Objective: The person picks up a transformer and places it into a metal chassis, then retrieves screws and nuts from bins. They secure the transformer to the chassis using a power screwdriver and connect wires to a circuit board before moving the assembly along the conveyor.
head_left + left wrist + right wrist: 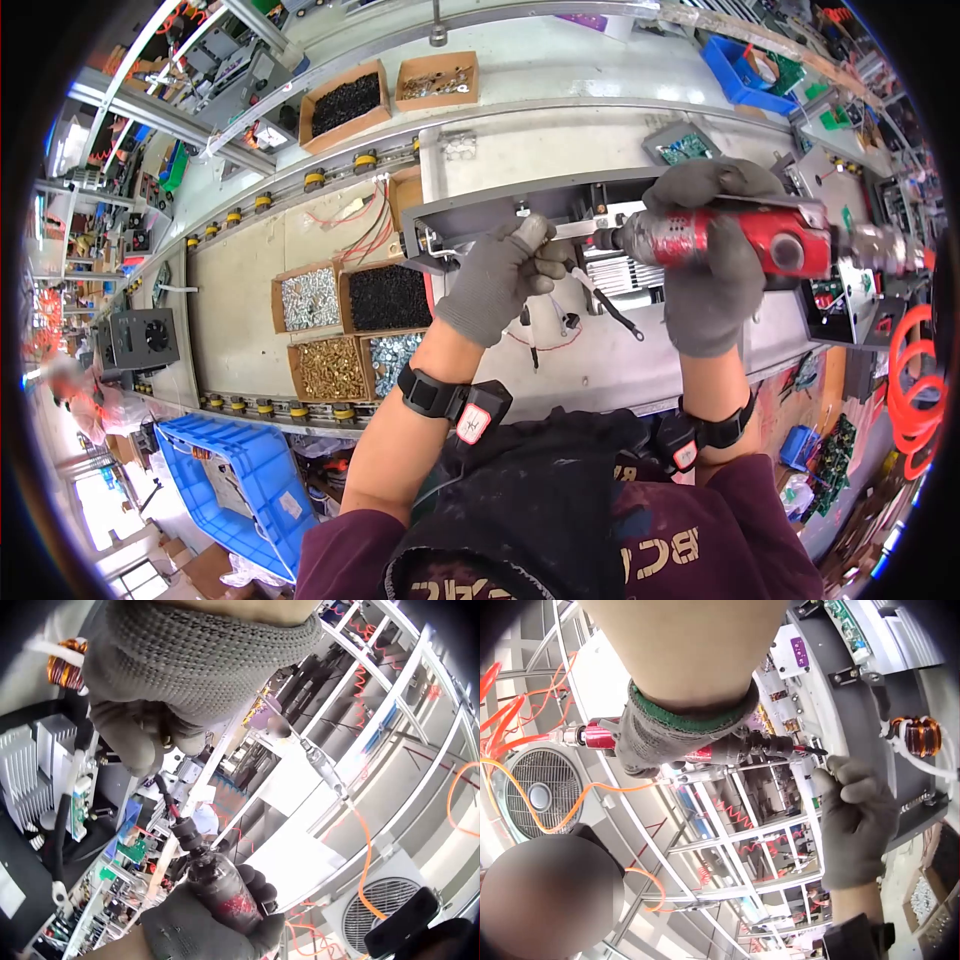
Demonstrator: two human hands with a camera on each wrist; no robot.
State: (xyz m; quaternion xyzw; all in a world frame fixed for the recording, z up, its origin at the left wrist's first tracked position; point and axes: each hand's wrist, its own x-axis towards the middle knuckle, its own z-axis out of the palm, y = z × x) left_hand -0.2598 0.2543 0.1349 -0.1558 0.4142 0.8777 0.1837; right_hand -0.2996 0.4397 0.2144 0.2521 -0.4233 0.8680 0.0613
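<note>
My gloved right hand (712, 300) grips a red air-powered driver (790, 245) with its bit pointing left. My gloved left hand (500, 280) is just left of the bit, over the front of a dark grey metal housing (470, 205). Its thumb and fingers pinch a small brass-coloured piece (166, 740), mostly hidden by the glove. Below the housing's front edge hangs a black cable (612, 312) with a ring lug. Inside the housing sit a copper coil (919, 737) and silver heat sinks (22, 769).
Left of the housing stand cartons of black screws (388, 298), silver fasteners (310, 300) and brass fasteners (330, 368). Red wires (375, 235) lie behind them. A blue crate (285, 500) is at the lower left, a blue bin (730, 75) at the back right. Coiled orange hose (915, 390) hangs right.
</note>
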